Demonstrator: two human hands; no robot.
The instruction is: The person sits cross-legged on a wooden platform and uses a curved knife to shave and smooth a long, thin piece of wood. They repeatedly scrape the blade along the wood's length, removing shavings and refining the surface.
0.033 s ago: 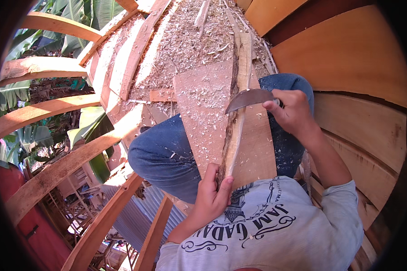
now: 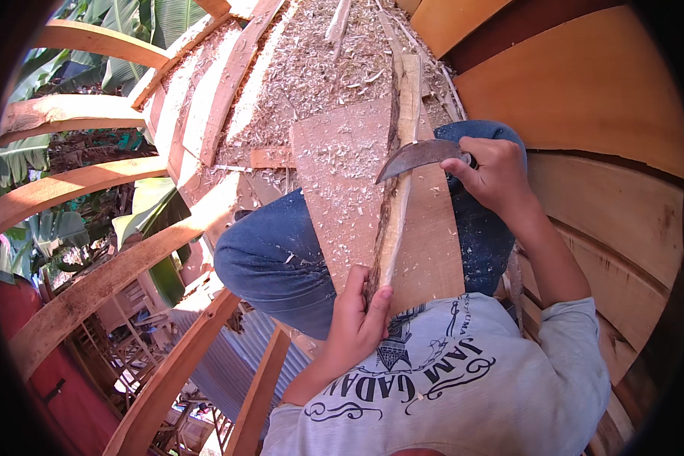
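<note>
My left hand [image 2: 357, 310] is closed around the near end of a long wooden strip [image 2: 395, 216], thumb on one side and fingers on the other. The strip has pale cut wood along its right side and rough dark bark along its left. My right hand [image 2: 495, 173] grips the handle of a curved knife [image 2: 416, 157] with a broad dark blade. That blade crosses the strip about midway, its tip pointing left and toward me. Under the strip, a wide flat board [image 2: 342, 159] lies across my lap, sprinkled with shavings.
Wood shavings [image 2: 319, 68] thickly cover the floor planks ahead. Curved wooden ribs [image 2: 91, 186] rise on the left, with banana leaves [image 2: 140, 209] outside them. Planked wooden walls [image 2: 585, 99] stand close on my right. Corrugated metal sheeting [image 2: 228, 380] shows lower left.
My right hand and the knife have shifted slightly away from me along the strip. My left hand has risen a little, still holding the strip's near end.
</note>
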